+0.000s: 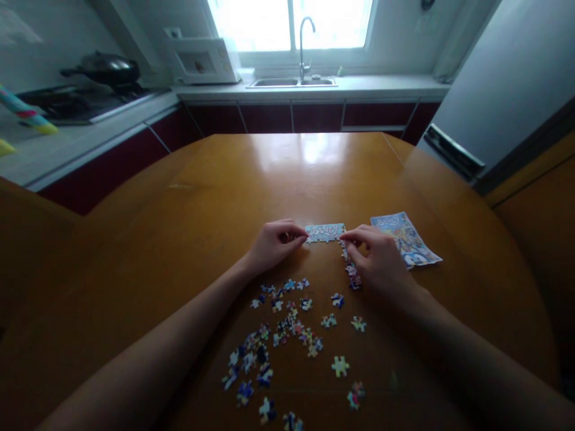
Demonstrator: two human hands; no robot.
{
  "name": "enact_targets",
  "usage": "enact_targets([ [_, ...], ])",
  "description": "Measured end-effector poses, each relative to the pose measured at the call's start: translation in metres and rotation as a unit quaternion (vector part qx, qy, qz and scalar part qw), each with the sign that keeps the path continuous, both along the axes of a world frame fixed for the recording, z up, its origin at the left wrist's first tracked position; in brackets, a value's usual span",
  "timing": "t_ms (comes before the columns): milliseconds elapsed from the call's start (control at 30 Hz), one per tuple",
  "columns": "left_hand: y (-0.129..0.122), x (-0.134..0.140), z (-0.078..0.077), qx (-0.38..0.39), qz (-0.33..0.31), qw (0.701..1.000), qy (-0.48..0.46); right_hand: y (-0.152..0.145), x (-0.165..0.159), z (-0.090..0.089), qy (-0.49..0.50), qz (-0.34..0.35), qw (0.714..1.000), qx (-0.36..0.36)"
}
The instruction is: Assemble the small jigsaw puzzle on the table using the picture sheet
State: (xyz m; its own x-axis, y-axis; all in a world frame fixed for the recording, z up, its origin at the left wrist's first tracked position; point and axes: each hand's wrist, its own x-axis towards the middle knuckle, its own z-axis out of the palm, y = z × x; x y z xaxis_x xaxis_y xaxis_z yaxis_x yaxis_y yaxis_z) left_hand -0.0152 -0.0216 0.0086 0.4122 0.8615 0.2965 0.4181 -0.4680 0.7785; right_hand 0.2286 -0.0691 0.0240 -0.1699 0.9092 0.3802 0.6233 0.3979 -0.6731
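A joined strip of jigsaw puzzle (324,232), light blue with lettering, lies flat on the wooden table (215,197). My left hand (279,242) pinches at its left edge, thumb and forefinger together. At the strip's right end, the fingertips of my right hand (375,254) are closed at the corner, where a narrow joined column of pieces (353,276) runs down toward me. Part of that column is hidden by the right hand. Many loose puzzle pieces (291,326) are scattered nearer to me, between my forearms.
A printed picture sheet (406,239) lies right of my right hand, partly covered by it. Beyond the table are a counter with a sink (291,82), a microwave (204,61) and a stove with a black pan (108,69). A fridge (503,90) stands at the right.
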Motion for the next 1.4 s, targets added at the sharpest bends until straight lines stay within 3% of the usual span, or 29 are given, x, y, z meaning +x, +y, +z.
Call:
enact_targets([
  [467,0.004,-0.004,0.003,-0.001,-0.014,0.997,0.079,-0.004,-0.012,0.002,-0.021,0.003,0.999,-0.043],
  [700,0.002,-0.006,0.004,-0.021,0.011,0.995,0.095,0.002,-0.006,0.002,-0.045,-0.001,0.998,-0.041],
  [1100,0.0,-0.008,0.006,-0.027,0.041,0.997,0.067,0.012,0.006,0.001,0.002,-0.029,0.998,-0.06],
  [1400,0.0,-0.005,0.006,-0.034,0.034,0.998,0.041,0.009,0.011,0.006,-0.018,0.009,0.999,-0.045],
])
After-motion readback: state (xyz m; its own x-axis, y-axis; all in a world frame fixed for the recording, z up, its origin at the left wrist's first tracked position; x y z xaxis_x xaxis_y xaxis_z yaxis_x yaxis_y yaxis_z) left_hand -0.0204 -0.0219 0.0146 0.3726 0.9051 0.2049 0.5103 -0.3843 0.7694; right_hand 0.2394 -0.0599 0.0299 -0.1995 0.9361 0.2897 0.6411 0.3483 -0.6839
